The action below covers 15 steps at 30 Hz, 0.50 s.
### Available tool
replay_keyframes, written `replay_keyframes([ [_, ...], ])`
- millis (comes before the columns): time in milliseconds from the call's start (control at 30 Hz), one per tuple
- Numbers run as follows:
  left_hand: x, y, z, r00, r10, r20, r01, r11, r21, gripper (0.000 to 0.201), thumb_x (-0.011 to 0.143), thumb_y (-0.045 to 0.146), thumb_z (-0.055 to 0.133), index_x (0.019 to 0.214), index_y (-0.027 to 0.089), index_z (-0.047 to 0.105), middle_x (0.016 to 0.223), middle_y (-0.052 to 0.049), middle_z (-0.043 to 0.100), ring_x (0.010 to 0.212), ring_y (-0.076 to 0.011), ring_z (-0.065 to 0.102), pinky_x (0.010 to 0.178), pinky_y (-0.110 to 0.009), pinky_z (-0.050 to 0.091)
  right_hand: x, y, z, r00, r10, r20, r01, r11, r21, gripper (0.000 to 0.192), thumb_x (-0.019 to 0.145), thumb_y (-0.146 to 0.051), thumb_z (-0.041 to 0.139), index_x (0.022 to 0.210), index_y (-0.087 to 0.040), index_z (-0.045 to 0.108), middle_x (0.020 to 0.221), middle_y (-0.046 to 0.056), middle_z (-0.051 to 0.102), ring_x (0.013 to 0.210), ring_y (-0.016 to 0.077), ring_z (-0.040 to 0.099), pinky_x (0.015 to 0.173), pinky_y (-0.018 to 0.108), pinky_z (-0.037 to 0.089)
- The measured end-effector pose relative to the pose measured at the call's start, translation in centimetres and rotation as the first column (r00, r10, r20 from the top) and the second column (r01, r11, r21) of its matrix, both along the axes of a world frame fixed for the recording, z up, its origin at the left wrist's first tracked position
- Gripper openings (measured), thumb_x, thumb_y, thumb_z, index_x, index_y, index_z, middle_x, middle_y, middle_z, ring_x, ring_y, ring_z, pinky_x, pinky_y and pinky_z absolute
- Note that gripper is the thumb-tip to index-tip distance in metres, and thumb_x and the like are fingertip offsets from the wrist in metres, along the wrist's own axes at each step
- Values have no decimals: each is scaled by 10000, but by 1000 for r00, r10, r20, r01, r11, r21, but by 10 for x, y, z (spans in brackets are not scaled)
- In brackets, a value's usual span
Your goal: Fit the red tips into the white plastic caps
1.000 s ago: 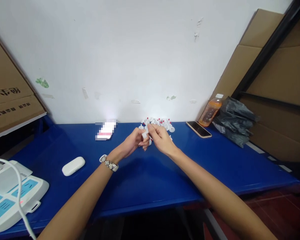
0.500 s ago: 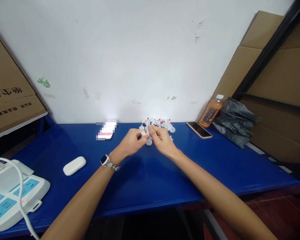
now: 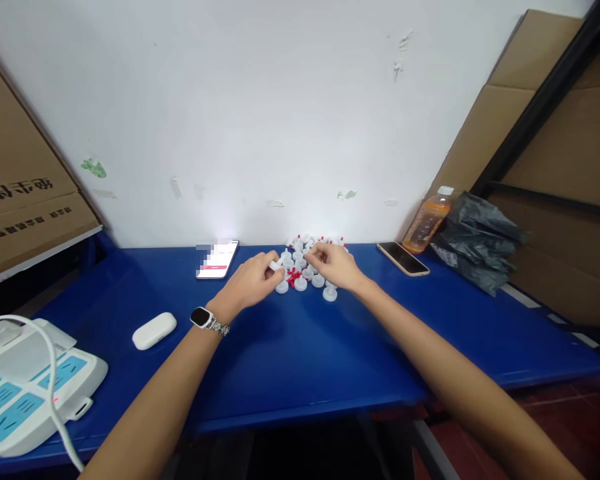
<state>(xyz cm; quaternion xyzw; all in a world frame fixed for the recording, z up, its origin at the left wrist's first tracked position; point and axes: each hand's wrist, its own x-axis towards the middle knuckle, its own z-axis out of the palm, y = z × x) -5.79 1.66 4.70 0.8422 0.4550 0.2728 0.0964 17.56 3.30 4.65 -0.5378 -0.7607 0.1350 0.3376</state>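
Note:
A pile of white plastic nozzle caps (image 3: 301, 285) lies on the blue table close to the wall. Small red tips (image 3: 293, 277) are heaped among them, and some caps at the back carry red tips. At the pile's left side, my left hand (image 3: 253, 279) pinches a white cap (image 3: 275, 266) between thumb and fingers. My right hand (image 3: 336, 265) is over the pile's right part, thumb and forefinger pressed together. What sits in that pinch, if anything, is too small to make out.
A lit phone (image 3: 221, 260) lies left of the pile, a dark phone (image 3: 404, 259) to its right. Further right are an orange drink bottle (image 3: 427, 221) and a black plastic bag (image 3: 480, 243). A white case (image 3: 155, 331) and a power strip (image 3: 87, 377) are on the left.
My hands, together over the pile before, have moved apart. The left went left with a white cap, the right went right, uncovering the red tips and several white caps.

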Motion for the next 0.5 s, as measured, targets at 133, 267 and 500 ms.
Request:
replay_keyframes([
  [133, 9, -5, -7, 998, -10, -63, 6, 998, -67, 212, 939, 418, 410, 880, 225, 474, 752, 1, 556, 648, -172, 510, 599, -297, 314, -13, 16, 0, 982, 61, 177, -56, 998, -34, 158, 836, -339, 629, 822, -211, 720, 764, -3, 693, 680, 137, 572, 583, 253, 310],
  [267, 10, -8, -8, 995, -22, -99, 14, 996, -84, 231, 949, 440, 392, 891, 228, 465, 765, -3, 560, 676, -185, 527, 616, -310, 335, -14, 23, 1, 986, 158, 49, -157, 987, -34, 252, 887, -335, 569, 791, -154, 714, 684, 9, 654, 636, 125, 543, 611, 249, 354],
  [500, 20, -12, -8, 985, 10, -170, -13, 1000, -19, 258, 959, 465, 377, 948, 222, 462, 819, -25, 541, 693, -204, 542, 582, -308, 338, -16, -11, 9, 913, 347, -216, -373, 923, -97, 338, 900, -475, 568, 881, -153, 671, 644, -7, 622, 591, 121, 532, 586, 242, 401],
])
